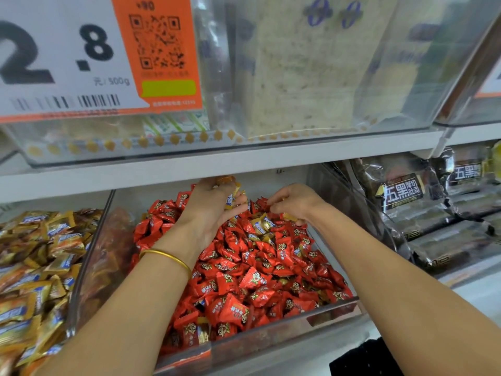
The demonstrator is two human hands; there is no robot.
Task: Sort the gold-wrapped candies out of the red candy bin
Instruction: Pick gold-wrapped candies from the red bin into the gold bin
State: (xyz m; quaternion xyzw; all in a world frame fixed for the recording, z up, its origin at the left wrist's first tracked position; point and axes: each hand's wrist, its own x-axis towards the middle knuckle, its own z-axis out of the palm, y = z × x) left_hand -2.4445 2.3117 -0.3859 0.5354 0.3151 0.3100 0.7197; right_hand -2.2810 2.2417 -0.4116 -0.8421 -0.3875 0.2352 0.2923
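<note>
A clear bin [284,321] in the middle is heaped with red-wrapped candies [252,280]. A few gold-wrapped candies [261,225] lie among the red ones near the back. My left hand [214,204] is raised over the back of the bin, fingers curled round several gold candies [231,198]. My right hand [292,200] hovers at the back right, fingertips pinching a small gold candy [290,217] just above the pile. A gold bangle sits on my left wrist.
The bin on the left [35,267] is full of gold-wrapped candies. Dark packaged bread [423,213] lies in the compartment to the right. A shelf edge [217,164] hangs low over the bins, with clear bins and a price tag [67,55] above.
</note>
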